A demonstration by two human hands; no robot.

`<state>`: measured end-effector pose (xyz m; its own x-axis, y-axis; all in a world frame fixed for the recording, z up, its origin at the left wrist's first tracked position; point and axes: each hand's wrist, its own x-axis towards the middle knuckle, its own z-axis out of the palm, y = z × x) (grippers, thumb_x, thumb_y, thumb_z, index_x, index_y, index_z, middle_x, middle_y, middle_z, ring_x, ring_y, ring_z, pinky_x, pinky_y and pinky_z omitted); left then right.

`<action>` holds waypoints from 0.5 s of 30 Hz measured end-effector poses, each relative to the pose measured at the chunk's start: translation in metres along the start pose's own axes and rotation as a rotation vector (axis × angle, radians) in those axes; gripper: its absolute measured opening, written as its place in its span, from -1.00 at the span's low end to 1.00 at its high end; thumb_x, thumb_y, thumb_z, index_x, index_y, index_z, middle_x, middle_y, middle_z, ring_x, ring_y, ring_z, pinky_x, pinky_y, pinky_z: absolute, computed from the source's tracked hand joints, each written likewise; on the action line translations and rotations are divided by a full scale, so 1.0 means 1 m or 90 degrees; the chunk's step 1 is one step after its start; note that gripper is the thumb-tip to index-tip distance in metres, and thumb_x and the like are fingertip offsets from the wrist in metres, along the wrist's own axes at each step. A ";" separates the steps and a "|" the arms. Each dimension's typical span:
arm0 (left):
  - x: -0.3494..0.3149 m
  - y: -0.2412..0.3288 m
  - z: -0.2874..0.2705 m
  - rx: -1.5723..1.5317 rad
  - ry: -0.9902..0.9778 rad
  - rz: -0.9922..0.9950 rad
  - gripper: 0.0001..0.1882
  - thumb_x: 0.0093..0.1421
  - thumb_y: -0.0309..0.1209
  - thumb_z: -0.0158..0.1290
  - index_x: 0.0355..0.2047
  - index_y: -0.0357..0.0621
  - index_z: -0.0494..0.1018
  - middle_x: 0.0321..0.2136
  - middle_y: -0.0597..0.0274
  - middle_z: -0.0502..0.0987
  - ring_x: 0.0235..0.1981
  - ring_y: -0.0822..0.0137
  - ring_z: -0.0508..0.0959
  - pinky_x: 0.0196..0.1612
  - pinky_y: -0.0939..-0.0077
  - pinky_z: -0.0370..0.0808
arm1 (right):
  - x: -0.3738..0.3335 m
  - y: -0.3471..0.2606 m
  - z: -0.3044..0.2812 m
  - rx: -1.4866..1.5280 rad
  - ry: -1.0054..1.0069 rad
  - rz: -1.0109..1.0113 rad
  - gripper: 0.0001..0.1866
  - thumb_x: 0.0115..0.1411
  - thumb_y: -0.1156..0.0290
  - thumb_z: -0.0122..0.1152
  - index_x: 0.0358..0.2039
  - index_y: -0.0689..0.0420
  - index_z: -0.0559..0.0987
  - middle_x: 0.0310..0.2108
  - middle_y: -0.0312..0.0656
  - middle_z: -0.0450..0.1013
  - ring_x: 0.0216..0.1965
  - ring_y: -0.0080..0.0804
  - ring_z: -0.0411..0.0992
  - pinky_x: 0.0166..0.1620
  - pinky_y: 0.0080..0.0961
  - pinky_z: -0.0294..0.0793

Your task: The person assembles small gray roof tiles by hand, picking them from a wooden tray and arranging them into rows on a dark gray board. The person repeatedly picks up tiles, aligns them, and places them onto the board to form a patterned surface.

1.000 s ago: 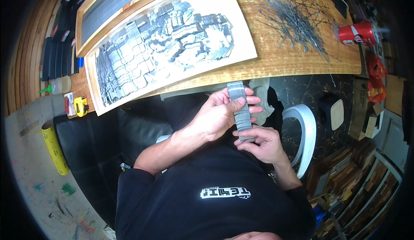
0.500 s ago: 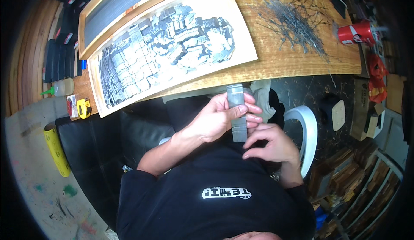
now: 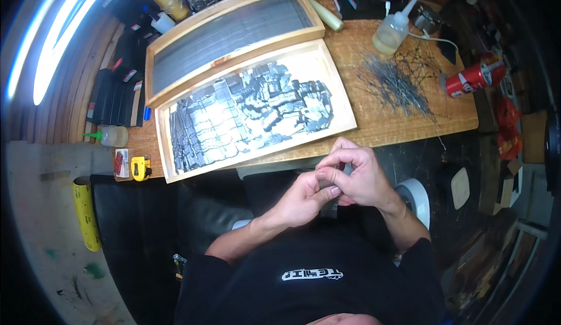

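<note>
Just in front of the table edge, my two hands meet over a flat dark grey banded strip (image 3: 330,209). My left hand (image 3: 302,199) is closed on it, thumb on top. My right hand (image 3: 363,179) is closed too, its fingers curled and pinching around the strip's upper part. Most of the strip is hidden by my fingers; only a small lower piece shows. Nearby on the table lies a shallow wooden tray (image 3: 165,158) with a pale bottom, where many grey-black thin pieces (image 3: 277,103) are laid out.
Behind the tray leans a wooden frame (image 3: 315,31) with a grey striped panel. To the right are dry grey twigs (image 3: 397,82), a squeeze bottle (image 3: 392,30) and a red can (image 3: 467,81). A yellow tape measure (image 3: 140,168) sits at the left. A white chair (image 3: 414,199) stands near my right arm.
My right hand has come up from below and closed around the strip's upper part, covering it. My view has tilted, showing more of the table's far side.
</note>
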<state>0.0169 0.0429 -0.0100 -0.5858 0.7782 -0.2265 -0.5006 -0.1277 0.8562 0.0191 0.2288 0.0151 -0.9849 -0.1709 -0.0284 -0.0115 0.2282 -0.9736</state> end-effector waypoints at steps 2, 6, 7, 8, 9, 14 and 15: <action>-0.003 -0.002 -0.006 0.016 -0.007 0.058 -0.76 0.48 -0.67 -0.08 0.04 -0.34 0.53 -0.11 0.15 0.67 -0.02 0.35 0.66 0.13 0.44 0.59 | 0.004 -0.012 0.003 -0.015 -0.014 -0.004 -0.89 0.15 0.51 0.50 -0.29 0.20 0.79 -0.39 -0.25 0.52 -0.31 -0.51 0.49 -0.23 -0.54 0.47; -0.010 0.002 -0.020 0.030 0.002 0.106 -0.65 0.45 -0.65 -0.01 0.22 -0.32 0.41 0.06 0.14 0.57 0.14 0.38 0.56 0.21 0.44 0.52 | 0.015 -0.042 0.007 -0.139 -0.016 -0.110 -0.86 0.11 0.50 0.51 -0.29 0.16 0.80 -0.38 -0.25 0.56 -0.21 -0.39 0.49 -0.13 -0.47 0.48; -0.011 0.007 -0.021 0.032 0.028 0.131 -0.57 0.45 -0.65 0.00 0.30 -0.30 0.33 0.11 0.13 0.53 0.18 0.37 0.52 0.24 0.44 0.50 | 0.020 -0.049 0.009 -0.166 -0.022 -0.129 -0.86 0.10 0.50 0.50 -0.29 0.15 0.80 -0.37 -0.25 0.58 -0.19 -0.38 0.49 -0.11 -0.46 0.48; -0.011 0.016 -0.020 0.033 0.054 0.155 -0.48 0.44 -0.65 0.01 0.38 -0.28 0.24 0.16 0.12 0.49 0.22 0.36 0.49 0.27 0.43 0.47 | 0.024 -0.055 0.011 -0.193 -0.028 -0.147 -0.86 0.10 0.50 0.50 -0.29 0.14 0.80 -0.37 -0.25 0.60 -0.17 -0.37 0.49 -0.08 -0.45 0.48; -0.012 0.023 -0.020 0.035 0.080 0.179 -0.39 0.44 -0.65 0.02 0.46 -0.27 0.16 0.22 0.11 0.45 0.26 0.36 0.45 0.30 0.42 0.45 | 0.032 -0.061 0.011 -0.204 -0.042 -0.199 -0.89 0.19 0.50 0.42 -0.27 0.21 0.77 -0.33 -0.16 0.67 -0.26 -0.34 0.54 -0.16 -0.40 0.55; -0.014 0.034 -0.028 -0.023 0.082 0.152 -0.14 0.43 -0.68 0.00 0.58 -0.25 -0.23 0.34 0.00 0.31 0.35 0.27 0.38 0.39 0.34 0.37 | 0.046 -0.077 0.018 -0.009 -0.083 -0.035 -0.85 0.27 0.60 0.36 -0.16 0.33 0.74 -0.46 -0.12 0.66 -0.55 -0.63 0.53 -0.48 -0.58 0.50; -0.013 0.033 -0.030 -0.030 0.086 0.155 -0.14 0.44 -0.69 -0.01 0.58 -0.26 -0.25 0.35 -0.01 0.30 0.35 0.26 0.37 0.39 0.34 0.36 | 0.051 -0.080 0.017 0.012 -0.105 0.005 -0.86 0.29 0.61 0.34 -0.16 0.34 0.74 -0.47 -0.13 0.65 -0.57 -0.64 0.51 -0.52 -0.61 0.47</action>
<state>-0.0109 0.0097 0.0077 -0.7704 0.6326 -0.0799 -0.3620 -0.3308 0.8715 -0.0274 0.1854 0.0872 -0.9431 -0.3248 -0.0714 0.0009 0.2121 -0.9772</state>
